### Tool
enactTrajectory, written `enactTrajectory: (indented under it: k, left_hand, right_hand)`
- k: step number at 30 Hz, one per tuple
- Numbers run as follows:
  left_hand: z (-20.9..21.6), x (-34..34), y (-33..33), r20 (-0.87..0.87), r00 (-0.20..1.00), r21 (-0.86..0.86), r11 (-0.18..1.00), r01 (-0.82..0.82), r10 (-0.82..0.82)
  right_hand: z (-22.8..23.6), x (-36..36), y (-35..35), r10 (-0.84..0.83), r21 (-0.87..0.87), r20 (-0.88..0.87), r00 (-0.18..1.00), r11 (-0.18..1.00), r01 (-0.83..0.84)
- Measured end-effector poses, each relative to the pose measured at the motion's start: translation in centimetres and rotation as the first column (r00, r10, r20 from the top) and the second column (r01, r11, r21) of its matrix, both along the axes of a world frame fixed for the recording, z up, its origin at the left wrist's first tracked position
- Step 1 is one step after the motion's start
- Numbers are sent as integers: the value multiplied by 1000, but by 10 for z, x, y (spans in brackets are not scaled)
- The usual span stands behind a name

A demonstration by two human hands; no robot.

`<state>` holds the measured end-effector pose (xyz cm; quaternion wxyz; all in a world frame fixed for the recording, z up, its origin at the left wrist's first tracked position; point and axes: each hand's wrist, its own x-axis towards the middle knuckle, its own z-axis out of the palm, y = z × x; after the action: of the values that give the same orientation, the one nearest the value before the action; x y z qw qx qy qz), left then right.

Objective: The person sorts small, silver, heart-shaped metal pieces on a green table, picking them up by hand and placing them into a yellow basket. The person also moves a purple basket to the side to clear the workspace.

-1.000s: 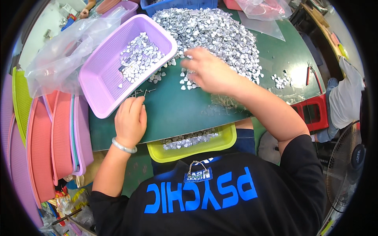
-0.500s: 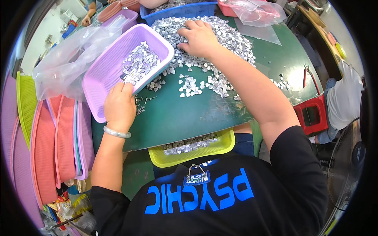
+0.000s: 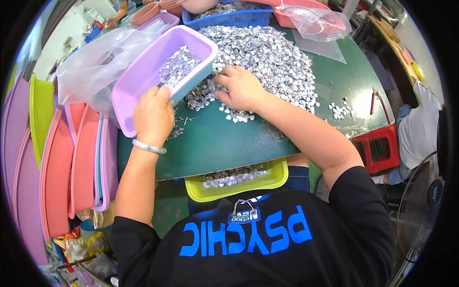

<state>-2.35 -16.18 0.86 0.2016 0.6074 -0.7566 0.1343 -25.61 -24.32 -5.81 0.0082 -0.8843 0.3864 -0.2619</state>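
My left hand is closed on the near rim of a purple mesh basket, which is tilted above the table. Inside the basket lies a layer of small silver heart-shaped pieces. A teal edge shows beneath its right side. To the right spreads a large pile of the same silver pieces. My right hand rests at the pile's near left edge, thumb apart from the curved fingers, touching the pieces there. Whether any lie under its palm is hidden.
A yellow-green basket with more pieces sits at my lap below the green table. Thin metal pins lie by my left hand. Red-handled pliers lie far right. Stacked baskets stand left; a blue bin is behind.
My right hand has come from the top of the pile toward me, to its near edge. Loose pieces there have shifted. The view has moved slightly; my left hand still holds the basket.
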Motion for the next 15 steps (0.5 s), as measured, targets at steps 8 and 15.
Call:
enactTrajectory:
  k: [8,15]
  left_hand:
    - [-3,-4,-4,14,1000,-4,1000,26,-26]
    - [-1,-1,-5,-27,999,-22,999,26,-26]
  right_hand:
    - [-6,2,-16,-133,-37,-23,991,991,132]
    - [8,-3,-12,97,142,10,995,985,-97]
